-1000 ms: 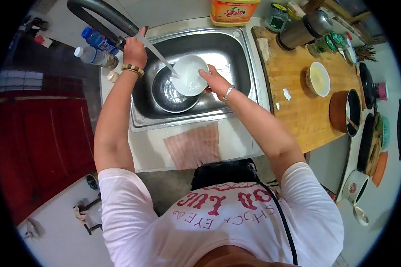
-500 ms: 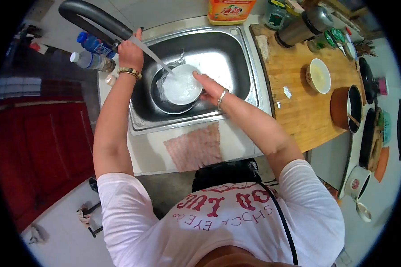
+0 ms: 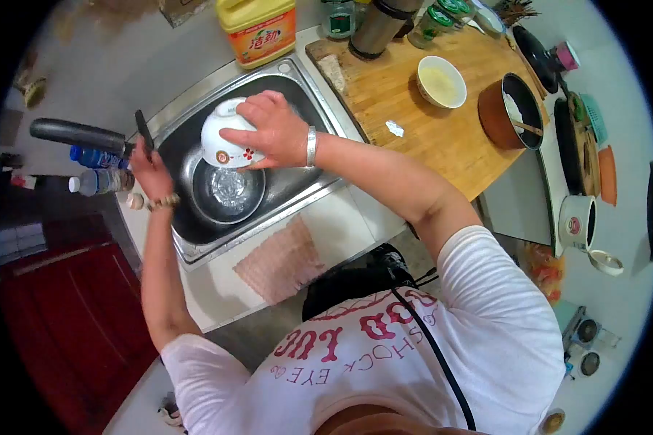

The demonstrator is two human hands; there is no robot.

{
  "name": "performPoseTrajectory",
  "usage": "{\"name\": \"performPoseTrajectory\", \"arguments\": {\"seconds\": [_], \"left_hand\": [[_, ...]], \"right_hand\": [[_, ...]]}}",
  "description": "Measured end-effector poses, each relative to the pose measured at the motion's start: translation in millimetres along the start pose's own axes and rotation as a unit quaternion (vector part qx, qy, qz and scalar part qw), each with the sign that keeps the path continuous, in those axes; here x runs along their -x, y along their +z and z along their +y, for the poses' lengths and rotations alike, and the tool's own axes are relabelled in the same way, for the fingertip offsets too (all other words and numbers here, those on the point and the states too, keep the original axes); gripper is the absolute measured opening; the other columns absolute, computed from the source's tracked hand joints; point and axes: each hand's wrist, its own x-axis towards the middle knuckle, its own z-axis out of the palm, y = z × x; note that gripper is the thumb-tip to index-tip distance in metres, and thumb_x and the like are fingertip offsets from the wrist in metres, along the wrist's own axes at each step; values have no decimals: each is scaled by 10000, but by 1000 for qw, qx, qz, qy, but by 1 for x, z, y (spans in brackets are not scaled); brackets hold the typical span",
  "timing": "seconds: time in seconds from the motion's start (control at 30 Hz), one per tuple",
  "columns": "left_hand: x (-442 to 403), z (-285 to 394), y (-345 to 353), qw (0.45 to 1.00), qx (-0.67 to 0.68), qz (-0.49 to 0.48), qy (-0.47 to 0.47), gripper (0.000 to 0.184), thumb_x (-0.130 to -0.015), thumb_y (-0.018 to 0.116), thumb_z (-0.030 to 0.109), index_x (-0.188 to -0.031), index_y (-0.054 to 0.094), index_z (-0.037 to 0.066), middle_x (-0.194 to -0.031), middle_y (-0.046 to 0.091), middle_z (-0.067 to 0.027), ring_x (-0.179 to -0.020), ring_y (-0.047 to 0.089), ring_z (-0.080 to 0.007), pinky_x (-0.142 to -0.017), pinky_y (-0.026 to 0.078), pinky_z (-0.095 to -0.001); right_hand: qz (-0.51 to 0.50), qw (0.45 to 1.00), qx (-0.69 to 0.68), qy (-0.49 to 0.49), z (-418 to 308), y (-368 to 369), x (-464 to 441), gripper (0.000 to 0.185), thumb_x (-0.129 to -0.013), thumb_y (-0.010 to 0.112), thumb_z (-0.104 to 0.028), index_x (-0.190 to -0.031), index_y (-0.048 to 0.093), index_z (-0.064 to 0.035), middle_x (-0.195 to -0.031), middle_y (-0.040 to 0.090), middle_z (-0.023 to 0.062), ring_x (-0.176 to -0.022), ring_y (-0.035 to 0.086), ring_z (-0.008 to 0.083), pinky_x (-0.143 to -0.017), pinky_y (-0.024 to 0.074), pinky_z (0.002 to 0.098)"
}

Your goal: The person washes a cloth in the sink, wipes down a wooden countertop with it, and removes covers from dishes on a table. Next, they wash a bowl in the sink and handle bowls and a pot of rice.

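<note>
My right hand [image 3: 279, 130] grips a white bowl [image 3: 214, 138] with a red floral mark, tipped over with its foot ring facing up. Below the bowl, a dark round pan [image 3: 232, 206] sits in the steel sink [image 3: 294, 156], with rippling water inside. My left hand [image 3: 151, 174], wearing a beaded bracelet, is closed at the base of the black faucet [image 3: 76, 133], by its dark lever [image 3: 144, 130]. No water stream shows from the faucet.
A pinkish cloth [image 3: 283, 261] lies on the front counter. Bottles [image 3: 101, 181] stand left of the sink, a yellow detergent jug [image 3: 260, 32] behind it. The wooden board [image 3: 428, 156] carries a bowl of yellowish liquid [image 3: 442, 81], a brown pot [image 3: 511, 112] and jars.
The bowl has gone from lying upright under running water to being lifted and tipped over by my right hand. The water stream is gone. My view has turned to the right.
</note>
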Motion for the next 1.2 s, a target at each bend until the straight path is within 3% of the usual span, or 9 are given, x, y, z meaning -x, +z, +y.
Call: {"name": "performPoseTrajectory", "arguments": {"seconds": [0.07, 0.17, 0.33, 0.57, 0.67, 0.77, 0.97, 1.1, 1.2], "left_hand": [[58, -31, 37, 985, 120, -117, -48, 380, -894, 469, 219, -1210, 490, 8, -1167, 525, -213, -1101, 489, -312, -925, 376, -388], [86, 85, -8, 743, 476, -265, -388, 660, -939, 242, 535, -1343, 379, 31, -1361, 415, -74, -1235, 391, -223, -1043, 228, -340], [90, 109, -29, 583, 697, -193, -370, 651, -902, 313, 584, -1278, 414, 63, -1277, 475, -72, -1170, 452, -210, -940, 383, -378], [105, 154, -119, 643, 729, -7, -236, 633, -933, 219, 548, -1254, 420, 41, -1287, 457, -119, -1163, 463, -229, -1005, 338, -371], [112, 113, -80, 676, 627, -39, -385, 635, -933, 233, 529, -1319, 368, 42, -1317, 430, -121, -1215, 411, -266, -1037, 295, -388], [108, 158, -109, 561, 744, -19, -362, 601, -944, 253, 495, -1310, 373, 35, -1288, 453, -109, -1180, 442, -258, -1008, 334, -372], [95, 166, -97, 668, 647, -20, -367, 753, -905, 188, 590, -1339, 314, -12, -1337, 403, -146, -1247, 366, -295, -1064, 248, -418], [115, 164, -96, 586, 761, -105, -259, 734, -903, 236, 596, -1312, 363, 0, -1325, 421, -116, -1235, 378, -270, -1044, 276, -407], [116, 170, -66, 646, 670, -168, -327, 669, -929, 248, 556, -1298, 391, 16, -1288, 469, -76, -1174, 445, -209, -998, 321, -375]], "right_hand": [[-19, 998, -8, 53, -1, 2, 8, 591, -643, 693, -510, -1129, 562, -200, -1012, 499, 120, -987, 460, 286, -874, 305, 426], [-22, 987, -36, 155, -6, 21, 25, 560, -668, 661, -542, -1098, 592, -191, -928, 523, 118, -923, 481, 284, -832, 319, 421], [-15, 995, -93, 38, -47, -3, 4, 510, -643, 683, -440, -1088, 611, -203, -942, 520, 124, -896, 502, 285, -816, 341, 440], [191, 938, -68, -282, -92, -35, -29, 497, -638, 650, -330, -1116, 564, -226, -1059, 519, 86, -1035, 479, 268, -878, 348, 451], [-53, 977, -109, -178, -84, -39, -38, 481, -632, 649, -328, -1089, 558, -208, -1051, 519, 82, -1027, 482, 265, -878, 350, 441], [38, 962, -152, -223, -93, -46, -37, 476, -625, 655, -315, -1078, 561, -202, -1030, 519, 84, -999, 490, 271, -869, 347, 440], [95, 963, -111, -226, -96, -50, -30, 442, -648, 643, -285, -1076, 567, -210, -1018, 516, 79, -986, 485, 259, -853, 353, 433], [151, 948, -100, -261, -95, -72, -5, 505, -602, 683, -297, -1091, 589, -215, -995, 517, 82, -975, 478, 270, -831, 343, 434], [51, 980, -154, 113, -84, -69, 19, 476, -590, 729, -346, -1035, 639, -202, -1002, 523, 119, -991, 478, 305, -866, 338, 428]]}}
